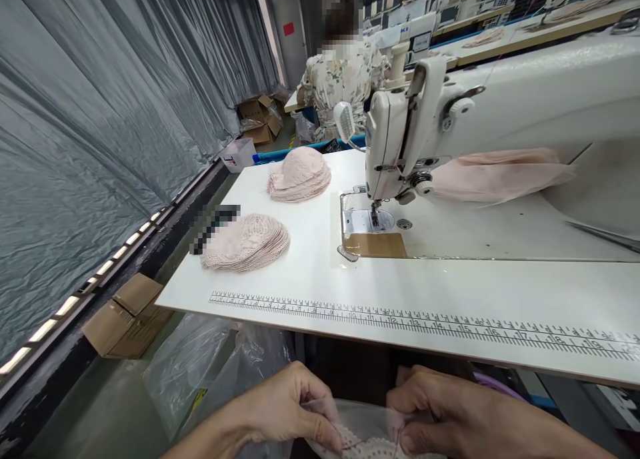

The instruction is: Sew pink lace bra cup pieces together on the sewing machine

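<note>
Below the table's front edge, my left hand (300, 409) pinches a sheer pale fabric piece with a scalloped, dotted lace edge (370, 445). My right hand (440, 412) grips the same piece a short way to the right, so a strip is stretched between the two. The lower part of the piece runs out of the picture. On the white table (310, 279) lie a stack of pale pink lace pieces (245, 242) and, behind it, a stack of pink cup-shaped pieces (300, 172). Both stacks are away from my hands.
A white sewing machine (395, 139) stands on the table, its needle over the metal plate. Pink fabric (500, 175) lies under its arm. A printed ruler (400, 319) runs along the front. Plastic bags (195, 359) and a cardboard box (127, 315) sit at left. Another person (340, 72) sits ahead.
</note>
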Available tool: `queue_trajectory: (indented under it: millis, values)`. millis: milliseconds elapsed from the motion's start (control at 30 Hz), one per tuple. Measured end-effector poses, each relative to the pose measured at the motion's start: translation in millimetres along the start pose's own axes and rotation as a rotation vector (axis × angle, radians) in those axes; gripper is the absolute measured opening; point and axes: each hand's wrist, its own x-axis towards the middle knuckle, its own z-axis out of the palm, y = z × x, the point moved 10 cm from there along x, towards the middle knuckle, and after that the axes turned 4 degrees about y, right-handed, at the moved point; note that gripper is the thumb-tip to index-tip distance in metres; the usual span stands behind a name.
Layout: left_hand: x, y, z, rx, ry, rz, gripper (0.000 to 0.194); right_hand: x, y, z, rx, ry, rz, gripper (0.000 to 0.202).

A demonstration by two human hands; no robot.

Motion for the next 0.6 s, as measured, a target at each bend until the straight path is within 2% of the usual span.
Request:
queue_trajectory:
  millis: [133, 267, 400, 600]
  values:
    - [1, -3, 2.8, -0.064, -0.012, -0.029, 0.029, -1, -4, 3, 0.063, -0.026, -0.028, 0.018]
    - [1, 0, 2.3, -0.076, 0.003, 0.014, 0.027, 1, 0, 3, 0.079, 0.027, 0.010, 0.013]
    - [-2, 0, -0.3, -0.061, 0.013, 0.025, 0.028, 6, 5, 5, 0.067, 0.079, -0.006, 0.020]
    - [-7, -8, 9.7, 0.046, -0.107, -0.014, 0.043, 13, -2, 15, 0.149, -0.068, -0.096, 0.036]
